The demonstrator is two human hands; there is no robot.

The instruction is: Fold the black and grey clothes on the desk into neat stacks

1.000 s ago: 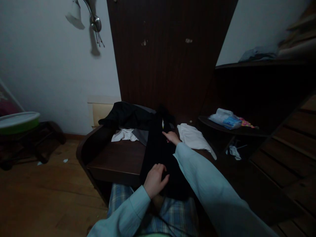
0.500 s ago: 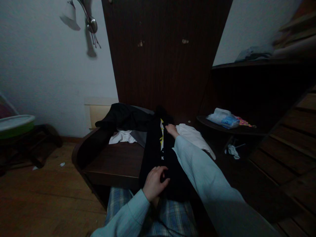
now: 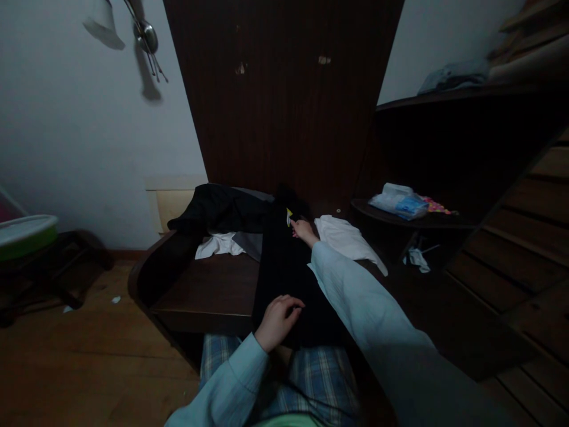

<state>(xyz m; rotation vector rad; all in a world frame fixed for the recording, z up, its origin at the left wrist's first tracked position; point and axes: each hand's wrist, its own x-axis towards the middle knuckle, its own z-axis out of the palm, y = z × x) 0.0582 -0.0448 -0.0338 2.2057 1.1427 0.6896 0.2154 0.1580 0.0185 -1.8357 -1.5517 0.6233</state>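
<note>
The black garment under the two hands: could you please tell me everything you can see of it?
The black garment looks like soft, dark cloth folded into a long, narrow strip. It lies lengthwise on the dark wooden table, with its near end hanging over the edge. A small yellow patch shows at its far end, where the right hand touches it. The left hand grips its near end with curled fingers.
</note>
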